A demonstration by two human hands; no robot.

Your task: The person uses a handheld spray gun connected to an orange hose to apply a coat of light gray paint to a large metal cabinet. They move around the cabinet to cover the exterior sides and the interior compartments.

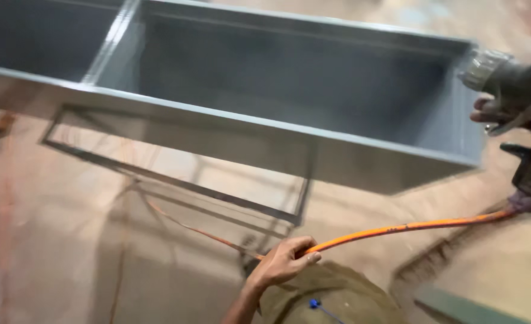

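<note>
Left hand (283, 262) at six o'clock, forearm bare, rising from bottom edge, fingers curled closed, thumb on top, knuckles toward eleven o'clock. Right hand (511, 108) at three o'clock, blurred, paint-darkened, fingers wrapped shut, index extended.

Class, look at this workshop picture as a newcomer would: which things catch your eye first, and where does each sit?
A long grey metal trough with an inner divider fills the upper frame, resting on a thin metal stand. A bright orange hose runs from the lower centre, where the left hand grips it, up to the right edge. There the right hand holds a paint-caked spray gun at the trough's end.
</note>
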